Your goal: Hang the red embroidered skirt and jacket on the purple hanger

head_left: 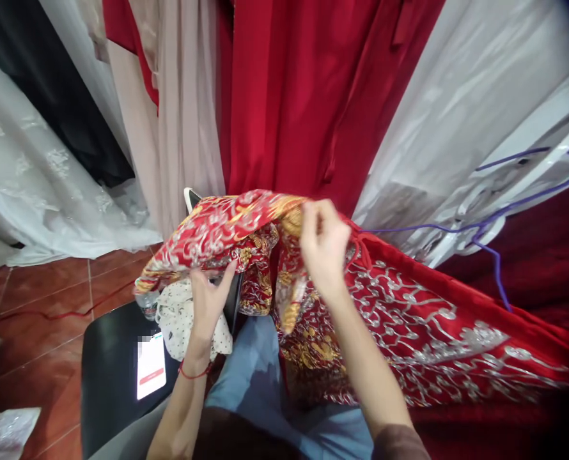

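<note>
Cloth with gold and silver swirls

The right hand is looking a bit blurry. Its fingers are curling in tight, and they are pinching the top edge of the red cloth near a gold patch. The left hand is reaching under the cloth's lower edge. Its thumb is sticking up and away from the fingers, but the cloth is hiding the fingertips, so I cannot tell if they are gripping. A thin red bracelet is going around the left wrist.

The cloth is arching up in front of the person, over the blue pants and the side of a black seat. On the right, a big red skirt with silver curls is spreading out wide. I cannot tell if it is joining the cloth.

On the left, a white spotted cloth is lying just beside the left hand. A phone is glowing on the black seat near it.

Behind all this, a long red dress is hanging down. Beige cloth is hanging beside it, and lacy white cloth is drooping farther left. A purple hanger is showing on the right.
</note>
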Motion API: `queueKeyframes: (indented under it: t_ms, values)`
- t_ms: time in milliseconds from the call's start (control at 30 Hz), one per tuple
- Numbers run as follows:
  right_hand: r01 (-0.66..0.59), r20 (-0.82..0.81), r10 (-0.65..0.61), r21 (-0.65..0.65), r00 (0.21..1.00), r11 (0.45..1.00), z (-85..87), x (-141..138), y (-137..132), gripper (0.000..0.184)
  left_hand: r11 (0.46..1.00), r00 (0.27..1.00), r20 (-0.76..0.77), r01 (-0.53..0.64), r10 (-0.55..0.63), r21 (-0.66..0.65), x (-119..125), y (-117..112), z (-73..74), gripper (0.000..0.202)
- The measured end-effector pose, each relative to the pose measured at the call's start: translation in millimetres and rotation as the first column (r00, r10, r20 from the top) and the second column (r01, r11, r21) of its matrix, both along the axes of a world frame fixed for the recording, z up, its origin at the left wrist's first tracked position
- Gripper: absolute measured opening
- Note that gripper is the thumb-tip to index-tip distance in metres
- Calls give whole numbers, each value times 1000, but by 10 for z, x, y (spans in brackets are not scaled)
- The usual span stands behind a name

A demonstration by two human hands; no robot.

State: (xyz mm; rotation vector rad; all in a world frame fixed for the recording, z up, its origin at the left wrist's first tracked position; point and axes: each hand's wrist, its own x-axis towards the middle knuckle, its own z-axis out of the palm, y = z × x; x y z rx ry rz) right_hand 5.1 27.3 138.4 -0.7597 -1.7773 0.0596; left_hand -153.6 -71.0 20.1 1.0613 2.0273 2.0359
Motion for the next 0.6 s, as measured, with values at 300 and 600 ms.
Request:
queueKeyframes:
  t_ms: [300,600]
  values:
    - [118,-142,-98,138,985,983,706,909,2,44,970,838,-491,-229,236,76,-58,206,1105,80]
    - [32,220,-33,7,975,999,450,1109,71,59,893,498,-817,-164,-292,-419,-124,990,1642,28]
